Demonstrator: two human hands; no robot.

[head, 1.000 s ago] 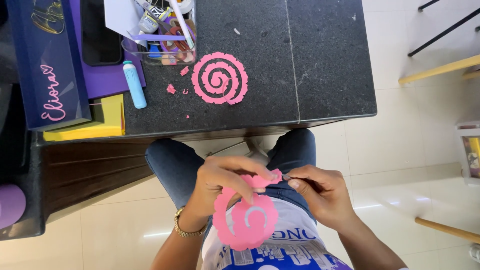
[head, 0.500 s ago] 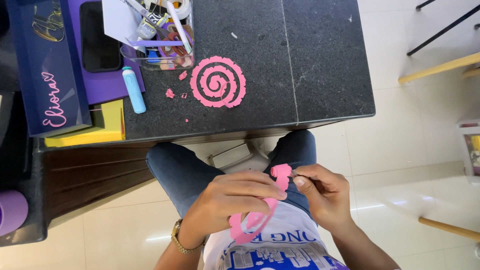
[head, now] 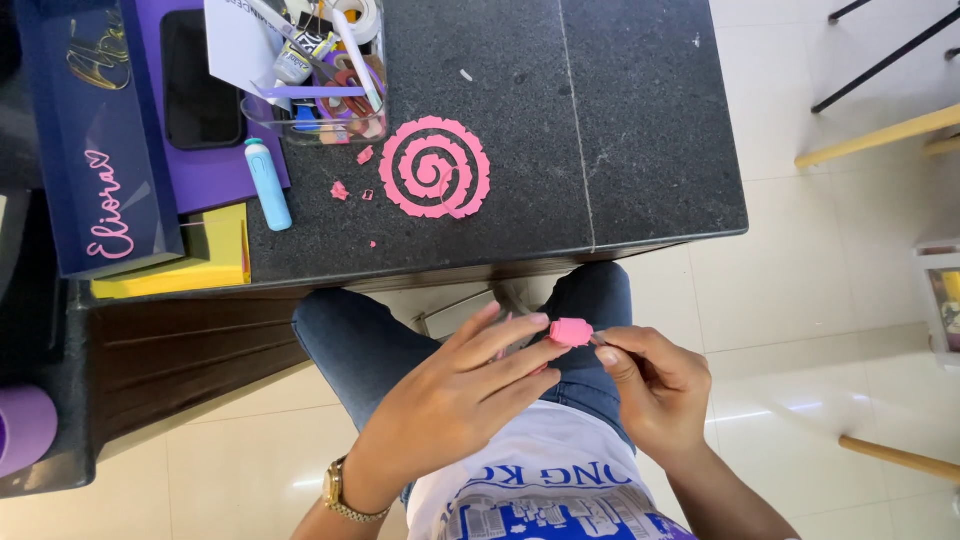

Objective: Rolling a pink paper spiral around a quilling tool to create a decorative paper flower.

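Observation:
Over my lap, both hands work a small rolled pink paper coil. My left hand lies flat over it, fingertips touching the roll, and hides whatever paper trails below. My right hand pinches the coil's right end between thumb and forefinger, possibly around a thin tool I cannot make out. A second pink paper spiral lies flat on the dark stone table, well above both hands.
A clear box of craft supplies, a light blue glue stick, pink scraps, purple sheet with a black phone, yellow paper and a dark blue box crowd the table's left. Chair legs stand at right.
The loose pink spiral that hung below my hands has been wound up into a tight small roll. My left hand has spread flat over it.

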